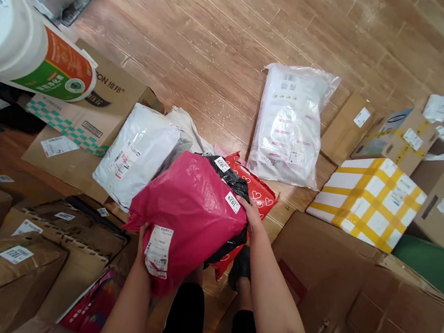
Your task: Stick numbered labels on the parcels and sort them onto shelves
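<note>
I hold a magenta plastic mailer (188,209) with a white shipping label in front of my legs. My left hand (143,239) grips its lower left edge, fingers hidden behind the bag. My right hand (252,211) clasps its right side, next to a small numbered sticker. Under the magenta mailer lie a black bag (233,182) and a red bag with white hearts (261,195). A white-grey mailer (135,156) rests just to the left.
A clear plastic parcel (289,123) lies on the wooden floor (225,33) ahead. A white box with yellow tape (369,199) and brown cartons (354,286) crowd the right. More cartons (2,267) stack at the left, below a large white roll (23,47).
</note>
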Action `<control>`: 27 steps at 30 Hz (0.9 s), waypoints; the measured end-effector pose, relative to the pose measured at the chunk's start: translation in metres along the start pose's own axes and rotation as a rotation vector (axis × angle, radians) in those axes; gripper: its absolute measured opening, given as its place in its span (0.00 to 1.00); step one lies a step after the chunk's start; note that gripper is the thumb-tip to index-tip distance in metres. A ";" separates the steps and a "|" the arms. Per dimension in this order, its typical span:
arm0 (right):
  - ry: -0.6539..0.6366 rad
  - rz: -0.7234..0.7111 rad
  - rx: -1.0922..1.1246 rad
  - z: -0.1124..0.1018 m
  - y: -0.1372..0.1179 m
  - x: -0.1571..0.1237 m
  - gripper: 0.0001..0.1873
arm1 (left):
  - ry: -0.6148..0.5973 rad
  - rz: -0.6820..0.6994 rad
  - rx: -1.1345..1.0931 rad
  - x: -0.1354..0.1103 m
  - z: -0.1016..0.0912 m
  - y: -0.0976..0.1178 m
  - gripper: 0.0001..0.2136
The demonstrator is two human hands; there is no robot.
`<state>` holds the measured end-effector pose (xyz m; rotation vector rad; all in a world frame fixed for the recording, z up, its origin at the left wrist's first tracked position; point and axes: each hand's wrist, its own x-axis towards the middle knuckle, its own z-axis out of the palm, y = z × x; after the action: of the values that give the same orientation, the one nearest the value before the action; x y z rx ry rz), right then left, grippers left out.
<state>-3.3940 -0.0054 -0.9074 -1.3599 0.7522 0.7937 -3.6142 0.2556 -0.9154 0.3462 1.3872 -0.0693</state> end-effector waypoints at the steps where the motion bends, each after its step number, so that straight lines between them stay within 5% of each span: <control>1: 0.003 -0.008 0.014 0.000 -0.001 -0.004 0.27 | 0.001 -0.002 -0.004 -0.007 0.001 -0.004 0.20; 5: 0.048 -0.044 0.063 -0.012 -0.011 -0.031 0.26 | 0.076 0.025 -0.062 -0.039 -0.001 -0.027 0.19; 10: 0.055 -0.048 0.000 -0.057 -0.033 -0.069 0.24 | 0.095 -0.067 -0.173 -0.078 -0.008 -0.080 0.19; 16: 0.065 -0.013 -0.006 -0.099 -0.039 -0.036 0.25 | 0.137 0.056 -0.262 -0.048 0.013 -0.122 0.10; 24: -0.004 -0.082 -0.083 -0.064 -0.014 0.041 0.28 | 0.029 0.057 -0.210 0.002 0.022 -0.107 0.22; 27: 0.153 -0.190 -0.226 -0.047 -0.021 0.045 0.31 | 0.041 0.063 -0.181 0.003 0.025 -0.091 0.18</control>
<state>-3.3524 -0.0508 -0.9373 -1.6838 0.6534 0.6434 -3.6125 0.1630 -0.9333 0.2408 1.4103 0.1160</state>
